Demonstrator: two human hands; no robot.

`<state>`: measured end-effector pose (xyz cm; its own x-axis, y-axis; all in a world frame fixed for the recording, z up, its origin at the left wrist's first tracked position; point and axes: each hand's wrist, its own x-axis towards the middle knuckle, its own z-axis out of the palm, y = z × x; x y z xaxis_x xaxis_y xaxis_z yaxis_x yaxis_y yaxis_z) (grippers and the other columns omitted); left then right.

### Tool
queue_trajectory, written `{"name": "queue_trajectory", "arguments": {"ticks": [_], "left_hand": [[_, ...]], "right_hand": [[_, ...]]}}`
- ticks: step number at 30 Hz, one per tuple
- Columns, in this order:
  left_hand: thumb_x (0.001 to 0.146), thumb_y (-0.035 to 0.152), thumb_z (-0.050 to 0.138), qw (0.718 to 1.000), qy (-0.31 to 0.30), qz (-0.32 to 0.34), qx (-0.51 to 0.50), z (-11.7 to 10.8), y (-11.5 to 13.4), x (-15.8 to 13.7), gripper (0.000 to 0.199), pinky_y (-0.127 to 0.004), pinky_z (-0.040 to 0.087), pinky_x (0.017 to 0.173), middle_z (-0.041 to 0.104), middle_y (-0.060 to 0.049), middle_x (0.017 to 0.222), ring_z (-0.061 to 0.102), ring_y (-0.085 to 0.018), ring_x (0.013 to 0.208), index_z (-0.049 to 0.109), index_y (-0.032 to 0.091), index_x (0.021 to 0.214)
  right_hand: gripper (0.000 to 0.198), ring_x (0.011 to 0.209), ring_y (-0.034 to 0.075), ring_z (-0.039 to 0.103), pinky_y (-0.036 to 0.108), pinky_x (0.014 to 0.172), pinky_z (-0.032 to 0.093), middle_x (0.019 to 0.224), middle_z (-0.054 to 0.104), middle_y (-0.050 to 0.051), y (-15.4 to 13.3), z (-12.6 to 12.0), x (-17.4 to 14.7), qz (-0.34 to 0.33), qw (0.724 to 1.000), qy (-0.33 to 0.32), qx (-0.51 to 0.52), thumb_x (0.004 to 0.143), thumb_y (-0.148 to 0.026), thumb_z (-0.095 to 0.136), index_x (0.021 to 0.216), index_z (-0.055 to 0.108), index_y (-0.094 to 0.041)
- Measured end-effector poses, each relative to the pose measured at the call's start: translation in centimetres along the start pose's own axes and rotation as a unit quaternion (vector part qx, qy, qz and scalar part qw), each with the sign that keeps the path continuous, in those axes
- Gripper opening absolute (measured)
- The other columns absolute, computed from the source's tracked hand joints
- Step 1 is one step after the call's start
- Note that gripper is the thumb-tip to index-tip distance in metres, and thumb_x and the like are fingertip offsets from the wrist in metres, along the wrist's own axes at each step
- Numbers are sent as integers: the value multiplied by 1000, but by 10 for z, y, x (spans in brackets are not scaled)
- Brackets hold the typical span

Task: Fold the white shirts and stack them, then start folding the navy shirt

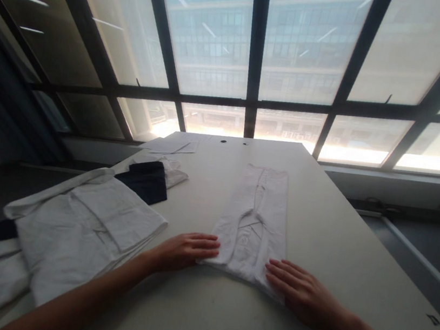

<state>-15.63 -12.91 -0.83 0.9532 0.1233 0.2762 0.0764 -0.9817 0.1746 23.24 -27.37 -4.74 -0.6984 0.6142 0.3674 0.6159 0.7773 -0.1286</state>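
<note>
A white buttoned shirt (257, 208) lies folded into a long narrow strip on the white table, its near end toward me. My left hand (187, 250) rests flat on its near left corner, fingers stretched out. On the near right corner lies my right hand (304, 291), its fingers also extended over the edge of the cloth. Neither hand grips the fabric. Buttons and a placket show along the middle of the shirt, between the folded-in sides.
Left of my arm, a larger white garment (85, 217) spreads along the table's edge. Behind it are a dark navy cloth (146, 179), a crumpled white cloth (176, 172) and papers (171, 146). The white table (330, 224) reaches toward tall windows (206, 32).
</note>
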Motion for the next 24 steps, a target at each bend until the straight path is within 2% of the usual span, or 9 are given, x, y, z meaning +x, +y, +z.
{"name": "queue_trajectory", "arguments": {"ticks": [5,8,10,13,15,17,20,24], "left_hand": [[104,13,46,999,3,2,-46,8,-2,9,41,-37,48,114,68,-7,135,58,-22,133,61,24,140],[104,18,49,993,3,-39,-110,2,4,13,37,-35,52,109,70,-8,131,63,-22,127,64,23,137],[104,25,53,983,9,-81,-163,-6,8,19,34,-35,54,103,72,-10,127,69,-23,118,67,22,134],[103,34,56,964,29,-143,-223,-20,5,35,34,-31,57,86,77,-12,111,74,-23,94,72,18,127],[100,40,59,949,58,-185,-248,-25,-7,50,36,-28,55,71,78,-10,92,70,-20,75,76,13,115],[96,47,62,927,100,-226,-282,-26,-24,65,41,-25,49,61,73,-6,75,62,-17,64,78,9,96],[88,56,68,878,171,-282,-347,-20,-56,87,48,-24,42,58,62,-1,64,53,-14,61,69,10,73],[78,62,74,819,210,-350,-404,-4,-94,111,52,-24,39,58,60,-1,66,51,-13,63,67,11,73]], "right_hand": [[41,135,22,56,43,117,43,138,65,8,4,3,4,13,999,12,45,101,-12,46,136,66,-22],[37,130,23,60,44,113,47,132,69,8,7,-4,0,66,989,39,128,102,-18,48,131,69,-26],[32,127,25,63,44,109,50,129,71,9,9,-12,-2,113,972,69,194,102,-27,51,127,72,-27],[31,115,28,69,44,101,54,120,75,11,20,-23,3,203,933,118,274,100,-40,57,119,76,-25],[35,98,28,73,41,90,58,104,79,10,32,-28,12,268,901,154,303,97,-48,60,106,80,-21],[40,82,27,72,37,76,58,87,79,8,49,-30,26,317,867,201,327,92,-53,64,91,80,-17],[40,78,25,69,35,72,55,83,77,7,76,-28,50,355,813,270,375,85,-53,68,86,79,-15],[41,72,22,65,32,65,51,84,76,8,109,-14,78,425,752,300,406,79,-48,67,92,79,-11]]}}
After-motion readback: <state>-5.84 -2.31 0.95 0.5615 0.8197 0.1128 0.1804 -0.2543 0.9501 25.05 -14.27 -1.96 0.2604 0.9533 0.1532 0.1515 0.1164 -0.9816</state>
